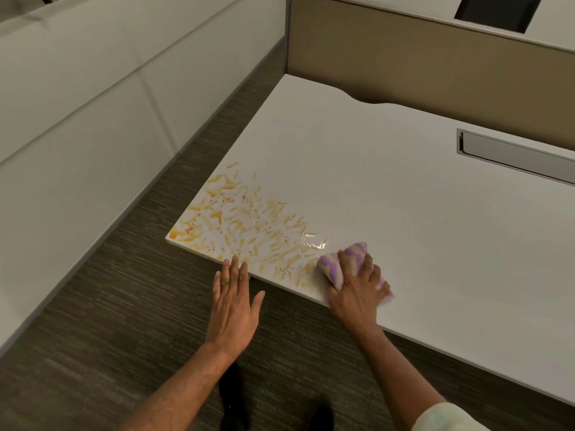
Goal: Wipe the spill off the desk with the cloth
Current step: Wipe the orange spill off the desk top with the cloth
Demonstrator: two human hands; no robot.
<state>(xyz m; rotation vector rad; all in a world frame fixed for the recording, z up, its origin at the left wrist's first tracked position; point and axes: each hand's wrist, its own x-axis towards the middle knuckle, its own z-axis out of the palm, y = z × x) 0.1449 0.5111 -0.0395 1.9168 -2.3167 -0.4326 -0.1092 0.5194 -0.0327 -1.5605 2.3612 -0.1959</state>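
An orange-yellow spill [239, 219] with small reddish specks is smeared in streaks across the near left corner of the white desk [389, 188]. My right hand [357, 287] presses a bunched purple-and-cream striped cloth [339, 264] onto the desk near its front edge, at the spill's right end. A small wet glossy patch lies just beyond the cloth. My left hand [233, 297] is flat with fingers spread, its fingertips resting on the desk's front edge below the spill, and holds nothing.
A tan partition panel [435, 66] stands along the desk's far side. A metal cable slot [513, 157] is set into the desk at the right. Dark carpet [124, 300] lies left of and below the desk, with a pale wall [77, 98] beyond it.
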